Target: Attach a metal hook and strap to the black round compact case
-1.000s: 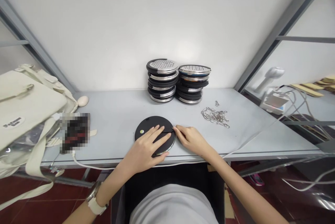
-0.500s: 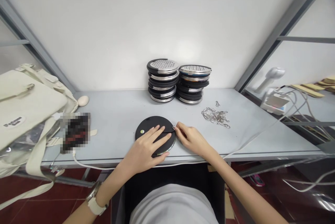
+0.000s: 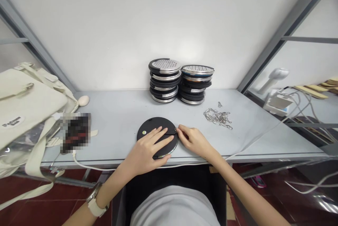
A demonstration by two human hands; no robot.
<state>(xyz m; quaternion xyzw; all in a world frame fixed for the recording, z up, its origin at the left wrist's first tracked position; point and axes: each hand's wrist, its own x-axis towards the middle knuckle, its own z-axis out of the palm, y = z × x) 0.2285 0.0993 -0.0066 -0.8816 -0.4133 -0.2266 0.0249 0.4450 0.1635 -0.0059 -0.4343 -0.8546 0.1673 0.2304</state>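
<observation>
A round black disc (image 3: 151,124) with a small round sticker lies flat on the grey table, near its front edge. Across its top rests my left hand (image 3: 148,148), open with the fingers spread, pressing on the surface. At the disc's right edge my right hand (image 3: 192,139) is closed in a pinch on a small metal clip (image 3: 176,130). Only part of this clip shows; the fingertips hide the rest. To the right of the hands lies a loose pile of metal clips (image 3: 218,117), with one single clip (image 3: 220,104) just behind it.
Two stacks of round metal-and-black discs, a left stack (image 3: 164,84) and a right stack (image 3: 195,86), stand against the wall. A cream bag (image 3: 31,110), an egg-shaped object (image 3: 83,100) and a blurred-out device (image 3: 76,132) are at left. A white cable (image 3: 253,143) crosses the right side.
My hands keep almost the same places on the disc and clip. The metal ring at the disc's edge now shows a little less beside my right fingertips. The view has shifted very slightly.
</observation>
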